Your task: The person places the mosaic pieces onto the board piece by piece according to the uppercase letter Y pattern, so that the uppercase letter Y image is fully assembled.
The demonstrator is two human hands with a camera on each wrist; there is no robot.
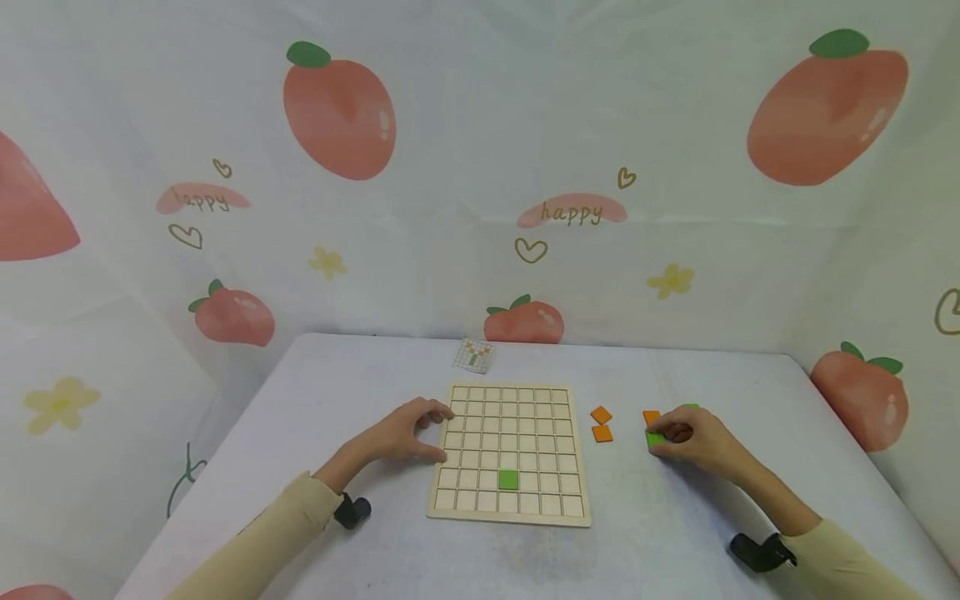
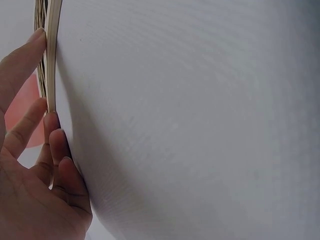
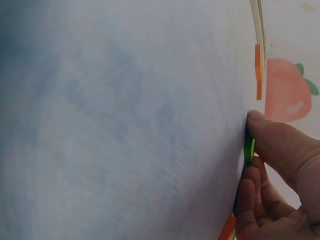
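Observation:
A pale wooden grid board lies on the table, with one green square tile in a cell of its second row from the near edge. My left hand rests at the board's left edge, thumb and fingers spread along it; the left wrist view shows fingertips against the board's side. To the right of the board, my right hand pinches another green tile between thumb and fingers, low at the tabletop. An orange tile lies just beyond those fingertips, and a further green tile is partly hidden behind the hand.
Two orange tiles, one turned like a diamond and one square, lie between the board and my right hand. A small pattern card sits beyond the board. A fruit-printed white cloth hangs behind the white table.

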